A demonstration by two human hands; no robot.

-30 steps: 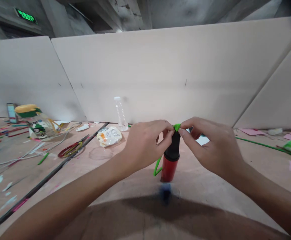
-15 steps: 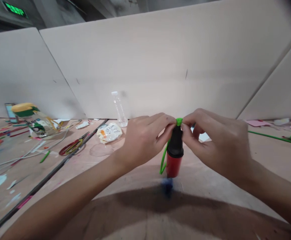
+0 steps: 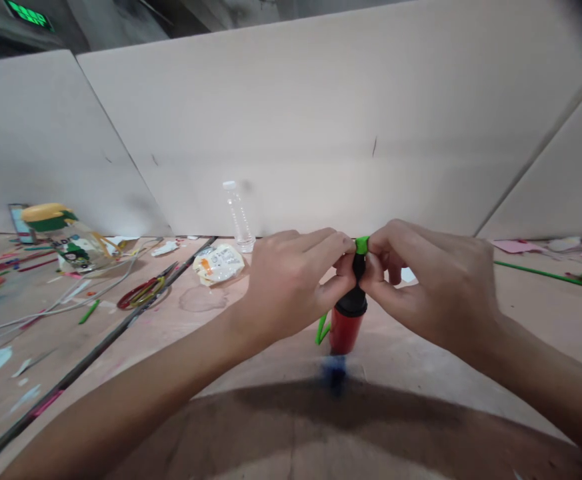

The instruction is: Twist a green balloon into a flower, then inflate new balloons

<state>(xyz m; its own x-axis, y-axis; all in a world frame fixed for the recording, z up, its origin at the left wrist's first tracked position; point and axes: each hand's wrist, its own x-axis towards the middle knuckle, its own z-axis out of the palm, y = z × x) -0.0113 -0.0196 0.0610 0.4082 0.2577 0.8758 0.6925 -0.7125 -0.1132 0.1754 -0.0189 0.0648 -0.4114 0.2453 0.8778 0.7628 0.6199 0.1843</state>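
Observation:
A red container (image 3: 345, 330) with a black tapered top (image 3: 352, 302) stands upright on the table, right of the middle. Green material (image 3: 361, 245) is wrapped at the tip of the black top, and a bent green strip (image 3: 322, 329) hangs down its left side. My left hand (image 3: 301, 280) pinches the top from the left, thumb and fingers closed at the green piece. From the right, my right hand (image 3: 428, 283) pinches the same piece, its fingertips close to the left ones. The fingertips partly hide the black top.
Behind the hands stand a clear bottle (image 3: 239, 217) and a crumpled wrapper (image 3: 219, 265). Scissors (image 3: 145, 290), a cable (image 3: 95, 293) and a yellow-lidded jug (image 3: 75, 240) lie left. A long green strip (image 3: 535, 270) is at right. A white panel (image 3: 291, 133) rises behind.
The thumbs have moved lower and closer together over the black top. The green piece at the tip has shifted slightly right, and the hanging strip has moved slightly left.

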